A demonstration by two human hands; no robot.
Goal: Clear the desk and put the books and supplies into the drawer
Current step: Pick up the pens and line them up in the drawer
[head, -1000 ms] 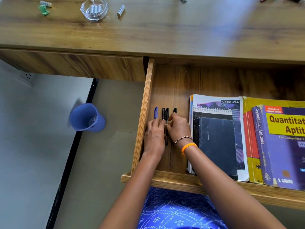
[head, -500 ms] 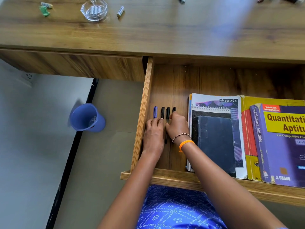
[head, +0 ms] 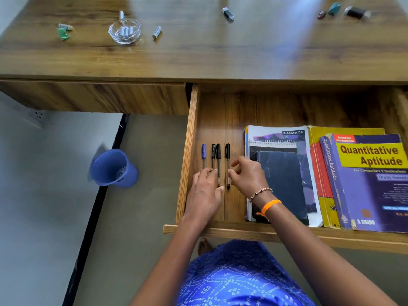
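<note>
Four pens lie side by side on the open drawer floor beside the books; the flat left hand rests on them while the right hand, fingers loosely curled and holding nothing, could roll the nearest pen out of line.

Smooth wood-grain drawer, clear glass dish, glossy paper book cover, plastic pens

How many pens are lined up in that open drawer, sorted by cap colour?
Blue-capped pen: 1
Black-capped pens: 3
Total: 4 pens, lying side by side on the drawer floor, left of the books.
</note>
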